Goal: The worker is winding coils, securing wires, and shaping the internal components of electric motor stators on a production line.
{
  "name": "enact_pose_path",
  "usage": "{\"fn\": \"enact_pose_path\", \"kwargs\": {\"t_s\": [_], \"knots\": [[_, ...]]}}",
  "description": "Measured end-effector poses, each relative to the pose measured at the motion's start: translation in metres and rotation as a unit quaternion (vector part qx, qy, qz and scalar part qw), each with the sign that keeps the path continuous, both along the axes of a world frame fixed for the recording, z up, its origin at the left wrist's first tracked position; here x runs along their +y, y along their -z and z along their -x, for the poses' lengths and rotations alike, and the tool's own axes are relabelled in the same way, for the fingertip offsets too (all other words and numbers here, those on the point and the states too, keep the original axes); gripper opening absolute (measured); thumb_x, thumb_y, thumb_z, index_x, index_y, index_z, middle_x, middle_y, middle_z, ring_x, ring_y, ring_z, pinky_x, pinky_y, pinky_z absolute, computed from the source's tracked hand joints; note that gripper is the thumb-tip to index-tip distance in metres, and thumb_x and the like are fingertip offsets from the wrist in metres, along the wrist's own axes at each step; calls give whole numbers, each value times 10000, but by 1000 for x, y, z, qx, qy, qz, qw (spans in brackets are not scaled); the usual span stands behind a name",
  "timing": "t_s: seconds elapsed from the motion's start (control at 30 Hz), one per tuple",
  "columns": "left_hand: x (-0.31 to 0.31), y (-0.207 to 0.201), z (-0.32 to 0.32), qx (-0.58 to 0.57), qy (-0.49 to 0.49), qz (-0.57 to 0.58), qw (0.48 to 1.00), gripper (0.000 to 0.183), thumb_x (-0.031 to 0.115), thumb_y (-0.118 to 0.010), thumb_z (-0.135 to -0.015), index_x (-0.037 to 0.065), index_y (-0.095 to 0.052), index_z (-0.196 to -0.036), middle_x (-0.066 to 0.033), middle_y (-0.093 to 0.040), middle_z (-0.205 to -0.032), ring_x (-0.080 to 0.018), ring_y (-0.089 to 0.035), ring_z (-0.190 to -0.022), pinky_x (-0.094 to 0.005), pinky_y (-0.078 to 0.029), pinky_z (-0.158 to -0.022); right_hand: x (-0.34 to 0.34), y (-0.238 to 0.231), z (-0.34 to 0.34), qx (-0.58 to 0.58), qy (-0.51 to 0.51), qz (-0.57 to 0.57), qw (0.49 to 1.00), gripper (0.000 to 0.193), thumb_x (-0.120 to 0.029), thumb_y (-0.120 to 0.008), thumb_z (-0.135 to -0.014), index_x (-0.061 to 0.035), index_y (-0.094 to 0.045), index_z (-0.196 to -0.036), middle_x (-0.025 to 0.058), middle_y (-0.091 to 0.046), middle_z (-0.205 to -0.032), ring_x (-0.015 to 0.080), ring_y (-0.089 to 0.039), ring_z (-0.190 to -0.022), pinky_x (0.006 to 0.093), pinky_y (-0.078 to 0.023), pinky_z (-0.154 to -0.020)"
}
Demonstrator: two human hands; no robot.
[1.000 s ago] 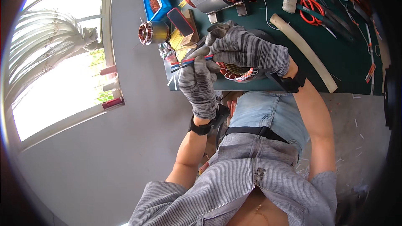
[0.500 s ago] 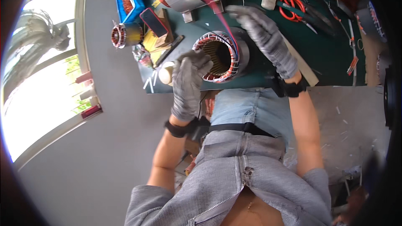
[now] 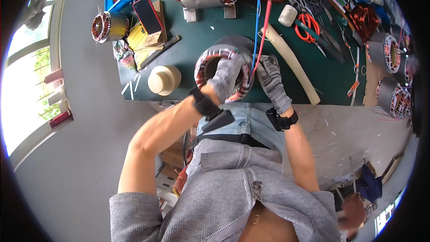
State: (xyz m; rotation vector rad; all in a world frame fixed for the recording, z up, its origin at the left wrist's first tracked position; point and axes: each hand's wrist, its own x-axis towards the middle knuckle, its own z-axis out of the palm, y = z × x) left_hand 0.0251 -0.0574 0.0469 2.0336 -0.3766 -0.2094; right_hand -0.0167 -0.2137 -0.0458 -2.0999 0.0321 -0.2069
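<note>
We are watching the wound stator [image 3: 209, 57] standing on the green bench [image 3: 188, 40] near its front edge, between two gloved hands; its open end is facing upward and toward the person, tilting a little to the left, while its long axis is running from that mouth back and slightly rightward into the body behind; we are seeing a round, squat cylinder, its casing showing smooth dark grey, its end ring of windings showing reddish with white lacing around a shadowed bore.

The left hand [image 3: 226, 75] is reaching over the mouth, covering much of the bore and the ring's right part; its fingertips are hiding there, so we are not managing to tell whether it is gripping; the right hand [image 3: 271, 80] is bending its fingers just beside the stator's right side, by the lower ends of a blue wire [image 3: 257, 13] and a red wire [image 3: 265, 24]; we are again failing to tell whether it is closing on anything; both wires are rising from the ring's right side, the red one leaning farther right.
</note>
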Motion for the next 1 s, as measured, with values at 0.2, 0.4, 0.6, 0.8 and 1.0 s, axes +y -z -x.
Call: {"fn": "enact_pose_path", "kwargs": {"t_s": [0.2,0.4,0.6,0.8,1.0], "knots": [[82,-54,30,194,78,-90,974,285,41,-508,-867,4,-507,-1149,-61,-541,-941,-150,-544,-834,-279,-477,-675,33,-7,-14,233,-45,-303,923,290,-259,-567,-890,-23,-561,-1058,59,-606,-900,141,-553,-885,298,-443,-803],[115,-50,44,559,-243,319,726,540,272,-619,-853,38,-400,-1288,-96,-521,-1229,-217,-528,-1104,-362,-430,-932,74,-3,-12,15,-135,-176,975,111,-177,-546,-899,-119,-613,-966,97,-551,-670,240,-539,-584,352,-401,-525],[105,14,56,551,-162,498,649,725,489,-615,-803,115,-313,-1346,-114,-420,-1329,-311,-402,-1214,-516,-344,-985,48,-79,-60,150,-107,108,977,316,-401,-559,-842,-112,-673,-901,117,-599,-641,281,-587,-595,375,-469,-567],[84,102,62,605,45,555,569,752,482,-592,-831,33,-304,-1361,-131,-346,-1387,-281,-365,-1257,-406,-327,-1033,71,-119,-63,92,-207,321,920,399,-469,-530,-811,-84,-629,-776,107,-610,-667,248,-608,-624,376,-466,-604],[149,74,86,565,152,-2,811,588,288,-617,-860,18,-383,-1328,-52,-559,-1090,-113,-552,-875,-239,-469,-726,79,-92,-6,51,-229,348,907,379,-451,-524,-810,-85,-618,-830,73,-604,-767,217,-586,-692,347,-469,-634]]}}
